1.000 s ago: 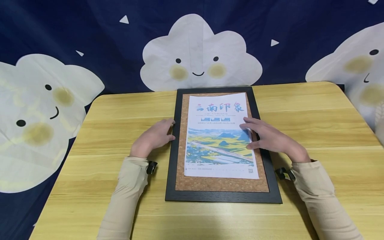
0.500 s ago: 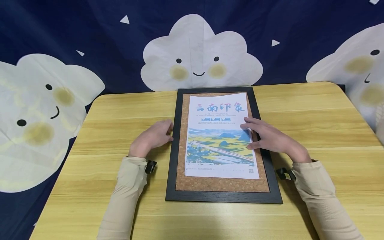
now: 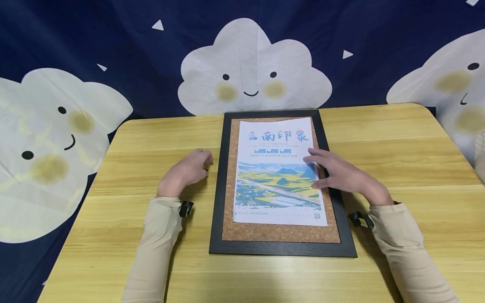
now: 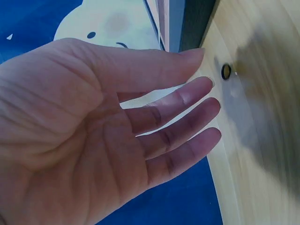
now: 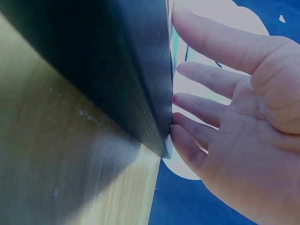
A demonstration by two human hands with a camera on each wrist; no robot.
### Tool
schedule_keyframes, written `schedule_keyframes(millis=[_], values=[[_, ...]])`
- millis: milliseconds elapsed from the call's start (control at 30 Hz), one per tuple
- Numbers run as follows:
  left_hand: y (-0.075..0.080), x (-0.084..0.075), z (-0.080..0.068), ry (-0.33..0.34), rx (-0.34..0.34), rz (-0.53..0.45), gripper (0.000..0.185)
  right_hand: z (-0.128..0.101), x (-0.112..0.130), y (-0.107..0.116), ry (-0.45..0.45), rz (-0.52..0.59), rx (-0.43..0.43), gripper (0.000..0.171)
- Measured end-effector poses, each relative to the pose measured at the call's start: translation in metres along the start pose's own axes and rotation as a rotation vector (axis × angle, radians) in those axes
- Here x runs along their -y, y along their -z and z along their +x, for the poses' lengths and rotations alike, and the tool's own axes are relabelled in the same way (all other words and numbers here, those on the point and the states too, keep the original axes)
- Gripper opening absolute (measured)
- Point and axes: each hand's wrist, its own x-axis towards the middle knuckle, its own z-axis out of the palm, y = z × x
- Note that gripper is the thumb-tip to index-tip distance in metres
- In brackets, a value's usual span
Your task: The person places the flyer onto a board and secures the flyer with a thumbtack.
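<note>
A black picture frame (image 3: 282, 248) lies flat in the middle of the wooden tabletop (image 3: 398, 147). Inside it is a brown cork board (image 3: 280, 232), and on the cork lies a paper poster (image 3: 278, 168) with yellow fields and big colored letters at the top.

The right hand (image 3: 337, 173) rests on the right side of the frame. Its fingers (image 3: 314, 158) are straight and spread a little, and they press down on the right edge of the poster.

The left hand (image 3: 187, 170) is on the tabletop just beside the left side of the frame, not touching it. Its fingers (image 4: 187, 96) are loose and a bit apart, and they hold nothing.

Behind the tabletop hangs a dark blue cloth (image 3: 113, 46) with smiling white clouds (image 3: 251, 69) on it.
</note>
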Motion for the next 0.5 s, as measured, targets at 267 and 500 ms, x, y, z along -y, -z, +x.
schedule_keyframes(millis=[267, 500], values=[[-0.0015, 0.0038, 0.0007, 0.023, 0.022, 0.003, 0.035, -0.0004, -0.0016, 0.0004, 0.005, -0.005, 0.0, 0.07], [-0.0047, 0.0042, 0.0037, 0.019, 0.009, 0.034, 0.023, -0.0001, -0.0008, 0.0006, -0.001, -0.002, 0.001, 0.069]])
